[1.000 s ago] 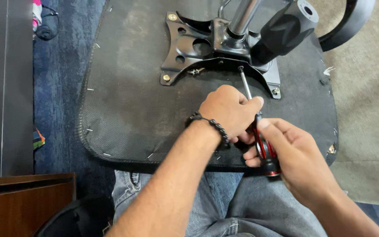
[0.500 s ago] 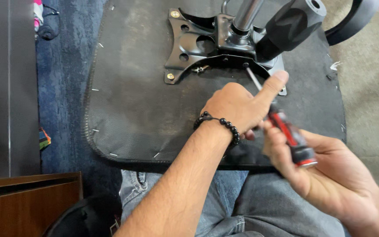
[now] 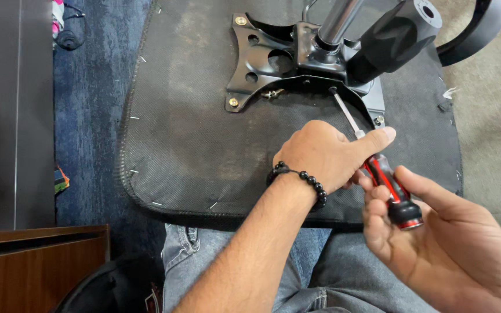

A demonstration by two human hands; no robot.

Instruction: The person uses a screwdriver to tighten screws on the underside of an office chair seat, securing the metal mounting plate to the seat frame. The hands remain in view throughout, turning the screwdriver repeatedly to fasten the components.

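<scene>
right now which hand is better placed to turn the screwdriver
Probably the right hand: its fingers wrap the red-and-black screwdriver handle. The left hand only steadies it where the metal shaft meets the handle.

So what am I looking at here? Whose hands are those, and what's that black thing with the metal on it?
The camera sits on a person's head, looking down at their own hands. The big black thing is the underside of a chair seat, lying across their lap. Bolted to it is a black metal plate with a shiny pole sticking up. The right hand holds a screwdriver by its red and black handle. The left hand, wearing a bead bracelet, steadies the shaft, whose tip sits at the plate's edge.
</scene>
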